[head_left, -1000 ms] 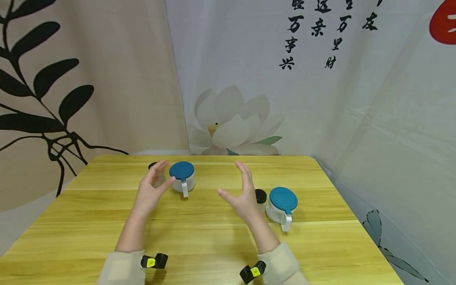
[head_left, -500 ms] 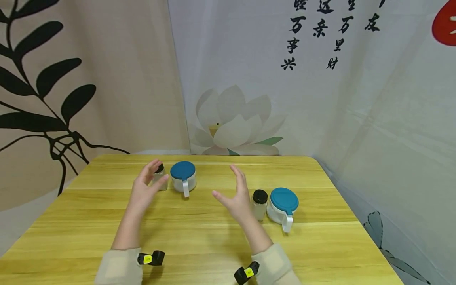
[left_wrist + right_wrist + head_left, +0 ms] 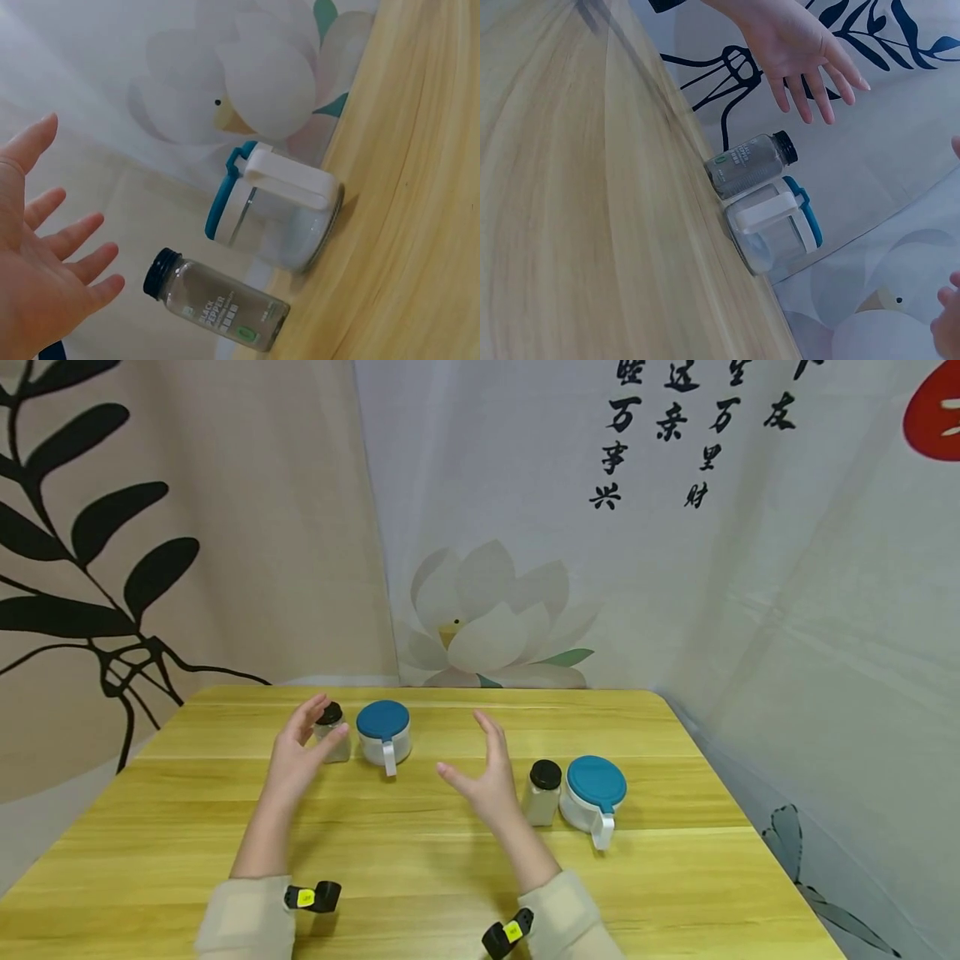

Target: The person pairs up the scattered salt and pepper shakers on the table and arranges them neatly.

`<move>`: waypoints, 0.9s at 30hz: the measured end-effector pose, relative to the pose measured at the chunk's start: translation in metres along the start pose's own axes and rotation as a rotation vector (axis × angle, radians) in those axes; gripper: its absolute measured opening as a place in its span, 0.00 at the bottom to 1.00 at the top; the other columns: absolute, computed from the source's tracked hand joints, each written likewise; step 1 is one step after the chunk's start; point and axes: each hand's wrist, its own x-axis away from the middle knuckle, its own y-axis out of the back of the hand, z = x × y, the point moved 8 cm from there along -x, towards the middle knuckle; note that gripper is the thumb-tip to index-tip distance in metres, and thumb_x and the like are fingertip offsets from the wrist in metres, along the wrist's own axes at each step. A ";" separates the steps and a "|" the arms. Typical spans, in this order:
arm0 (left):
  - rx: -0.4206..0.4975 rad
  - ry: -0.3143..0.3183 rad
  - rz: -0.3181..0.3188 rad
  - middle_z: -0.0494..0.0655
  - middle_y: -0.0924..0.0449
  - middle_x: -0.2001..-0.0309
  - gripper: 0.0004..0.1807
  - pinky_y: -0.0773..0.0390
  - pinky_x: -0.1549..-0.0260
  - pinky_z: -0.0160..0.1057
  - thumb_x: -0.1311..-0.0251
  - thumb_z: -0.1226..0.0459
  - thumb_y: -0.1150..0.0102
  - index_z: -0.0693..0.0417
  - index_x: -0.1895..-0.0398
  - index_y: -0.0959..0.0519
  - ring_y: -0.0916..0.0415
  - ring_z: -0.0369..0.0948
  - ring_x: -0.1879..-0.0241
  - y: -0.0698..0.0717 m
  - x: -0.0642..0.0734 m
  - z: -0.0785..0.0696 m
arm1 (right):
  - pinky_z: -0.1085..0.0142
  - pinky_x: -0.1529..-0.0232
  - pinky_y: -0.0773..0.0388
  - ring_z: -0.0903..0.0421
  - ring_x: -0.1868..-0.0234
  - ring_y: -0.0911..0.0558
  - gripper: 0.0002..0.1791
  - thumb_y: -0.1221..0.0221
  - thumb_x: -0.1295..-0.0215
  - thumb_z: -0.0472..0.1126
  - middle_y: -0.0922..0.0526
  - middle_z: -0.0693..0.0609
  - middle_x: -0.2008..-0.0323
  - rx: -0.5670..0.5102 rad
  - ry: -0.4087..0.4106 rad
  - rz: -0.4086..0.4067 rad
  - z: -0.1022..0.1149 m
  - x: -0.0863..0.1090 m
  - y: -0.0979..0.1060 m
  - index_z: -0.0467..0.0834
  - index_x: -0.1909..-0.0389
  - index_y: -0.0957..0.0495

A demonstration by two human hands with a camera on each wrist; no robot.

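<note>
My left hand is held up over the table with fingers spread and nothing in them. In the head view it overlaps a clear bottle with a black cap; the left wrist view shows that black pepper bottle standing apart from the fingers. Beside it is a glass jar with a blue lid and white handle. My right hand, also spread and holding nothing, hovers left of a second black-capped bottle. Close against that bottle stands another blue-lidded jar with a white handle.
A wooden table carries both pairs of containers, one at the back left and one at the right. Behind it hangs a printed cloth with a lotus and dark writing. Small black devices sit at both cuffs.
Both hands have drifted left, still spread. More of the left bottle's cap and all of the right bottle's front have come out from behind them. The bottles and jars stay in place.
</note>
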 end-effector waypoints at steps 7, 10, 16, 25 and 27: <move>-0.012 0.007 -0.007 0.55 0.42 0.30 0.41 0.49 0.34 0.53 0.38 0.52 0.38 0.53 0.27 0.44 0.49 0.53 0.30 0.003 -0.003 0.005 | 0.37 0.36 0.52 0.49 0.29 0.49 0.47 0.32 0.44 0.51 0.47 0.51 0.28 -0.007 -0.009 0.005 -0.001 -0.001 -0.005 0.56 0.27 0.47; -0.019 0.008 -0.015 0.55 0.41 0.30 0.41 0.49 0.34 0.54 0.38 0.52 0.38 0.54 0.26 0.45 0.48 0.53 0.31 0.005 -0.004 0.007 | 0.36 0.37 0.52 0.49 0.29 0.48 0.47 0.32 0.45 0.52 0.46 0.53 0.29 -0.015 -0.044 0.001 -0.002 -0.002 -0.006 0.57 0.27 0.47; -0.028 0.018 -0.019 0.54 0.41 0.30 0.41 0.49 0.35 0.55 0.38 0.52 0.39 0.53 0.26 0.45 0.48 0.53 0.31 0.007 -0.006 0.012 | 0.35 0.37 0.53 0.51 0.29 0.47 0.45 0.33 0.44 0.50 0.44 0.53 0.30 -0.057 -0.092 -0.007 -0.007 -0.006 -0.009 0.56 0.28 0.46; -0.027 0.036 -0.026 0.56 0.43 0.29 0.41 0.50 0.35 0.56 0.38 0.53 0.38 0.54 0.26 0.45 0.49 0.54 0.31 0.011 -0.008 0.018 | 0.37 0.37 0.51 0.48 0.30 0.46 0.46 0.32 0.44 0.51 0.44 0.49 0.30 -0.057 -0.077 0.019 -0.013 -0.013 -0.019 0.53 0.28 0.46; -0.031 0.047 -0.030 0.55 0.44 0.29 0.42 0.50 0.35 0.55 0.38 0.52 0.38 0.53 0.26 0.46 0.49 0.54 0.31 0.012 -0.009 0.021 | 0.37 0.37 0.50 0.48 0.30 0.46 0.46 0.32 0.44 0.52 0.44 0.50 0.31 -0.054 -0.086 0.023 -0.015 -0.013 -0.022 0.54 0.28 0.46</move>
